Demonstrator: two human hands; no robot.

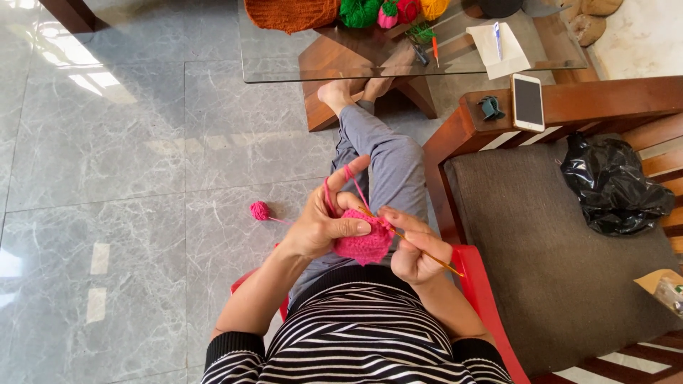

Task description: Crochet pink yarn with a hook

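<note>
Where fingers (353,228) pinch: pink crochet piece (366,247)

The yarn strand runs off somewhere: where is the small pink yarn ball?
The small pink yarn ball lies on the grey marble floor, on the person's left, beyond the left hand.

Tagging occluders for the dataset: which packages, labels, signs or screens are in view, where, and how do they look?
White rectangular smartphone: flat on the wooden armrest, dark screen up.
Crumpled black plastic bag: on the grey seat cushion, shiny.
Brown paper package: right edge of the cushion, partly cut off, with something clear and shiny at its opening.
White folded paper: on the glass table, blue pen lying on it.
No signs in view.
</note>
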